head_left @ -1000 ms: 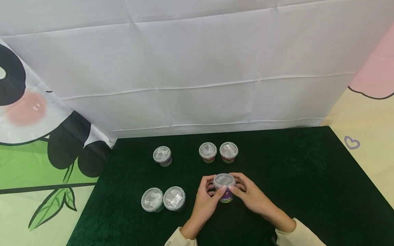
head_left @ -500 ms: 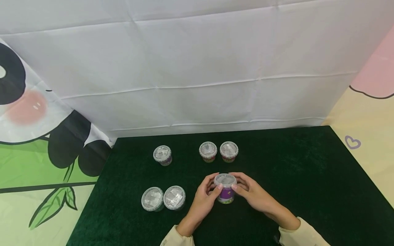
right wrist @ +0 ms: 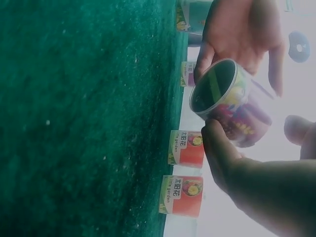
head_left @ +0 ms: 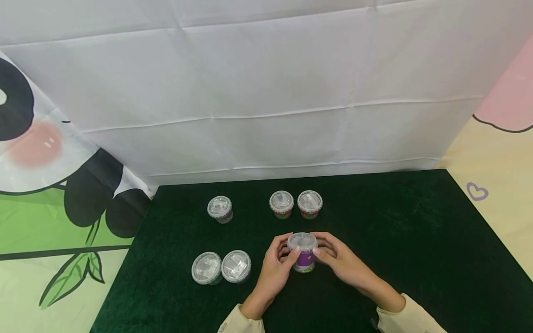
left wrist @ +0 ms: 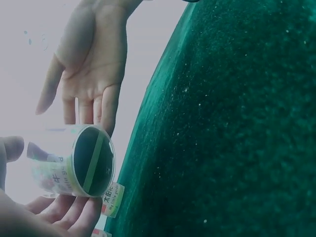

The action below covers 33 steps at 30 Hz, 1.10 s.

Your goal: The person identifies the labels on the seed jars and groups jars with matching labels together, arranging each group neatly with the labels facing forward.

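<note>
Between both hands is a small plastic tub (head_left: 306,259) with a clear lid and a purple label. My left hand (head_left: 275,270) holds its left side, thumb at the front and fingers behind. From the right, my right hand (head_left: 343,266) has fingers and thumb at the tub's other side. In the left wrist view the tub's dark round base (left wrist: 94,163) shows, raised off the cloth, with left fingers (left wrist: 81,212) along its wall. The right wrist view shows the tub's printed flowers (right wrist: 242,123) and a right fingertip (right wrist: 213,129) against the wall.
Two red-labelled tubs (head_left: 281,203) (right wrist: 185,148) stand side by side at the back; another purple-labelled tub (head_left: 220,209) is at back left. Two lidded tubs (head_left: 206,269) (head_left: 236,267) sit close together left of the hands. Dark green cloth (head_left: 395,240) covers the table; a white curtain (head_left: 266,92) hangs behind.
The held tub has turned, its plain purple label face now toward the front. It moved slightly right, then back left. Both hands stay around it; the other tubs stay put.
</note>
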Motion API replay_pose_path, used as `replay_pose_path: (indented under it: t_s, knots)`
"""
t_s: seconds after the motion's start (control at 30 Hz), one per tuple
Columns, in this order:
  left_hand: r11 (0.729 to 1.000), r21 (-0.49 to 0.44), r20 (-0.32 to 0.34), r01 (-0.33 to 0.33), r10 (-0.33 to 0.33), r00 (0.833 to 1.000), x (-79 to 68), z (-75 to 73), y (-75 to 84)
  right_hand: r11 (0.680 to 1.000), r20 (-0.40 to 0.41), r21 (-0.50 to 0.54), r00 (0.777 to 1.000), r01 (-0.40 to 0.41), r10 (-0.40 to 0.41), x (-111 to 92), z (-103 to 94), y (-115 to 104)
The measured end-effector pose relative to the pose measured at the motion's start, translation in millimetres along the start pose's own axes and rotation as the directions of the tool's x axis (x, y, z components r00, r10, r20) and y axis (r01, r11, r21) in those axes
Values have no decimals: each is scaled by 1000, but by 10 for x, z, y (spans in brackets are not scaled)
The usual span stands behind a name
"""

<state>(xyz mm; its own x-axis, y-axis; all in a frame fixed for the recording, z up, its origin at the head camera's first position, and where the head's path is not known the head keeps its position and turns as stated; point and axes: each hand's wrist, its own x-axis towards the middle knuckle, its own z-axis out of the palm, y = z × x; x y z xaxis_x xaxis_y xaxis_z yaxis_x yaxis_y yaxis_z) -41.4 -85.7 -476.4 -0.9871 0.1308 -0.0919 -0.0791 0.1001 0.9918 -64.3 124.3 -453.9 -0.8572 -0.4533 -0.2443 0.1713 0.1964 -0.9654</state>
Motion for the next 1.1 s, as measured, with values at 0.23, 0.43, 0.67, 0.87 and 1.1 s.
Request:
replay_pose_path:
  t_s: [0.23,0.43,0.67,0.87,1.1]
  knots:
    - [1000,22,-73,-12,13,997,-16,79,-15,999,-55,-54,998,5,-8,17,87,17]
    - [1000,29,-90,-3,5,996,-22,113,-61,998,-76,-57,997,-35,31,35,112,42]
    - [999,34,-36,32,-31,999,-5,52,-12,1000,3,-7,1000,-22,22,52,14,66]
    - [998,25,45,50,-52,998,22,-42,20,998,87,58,996,-38,33,41,-93,31]
    - [998,38,79,50,-53,996,11,-37,-13,998,120,55,992,-32,25,54,-101,85]
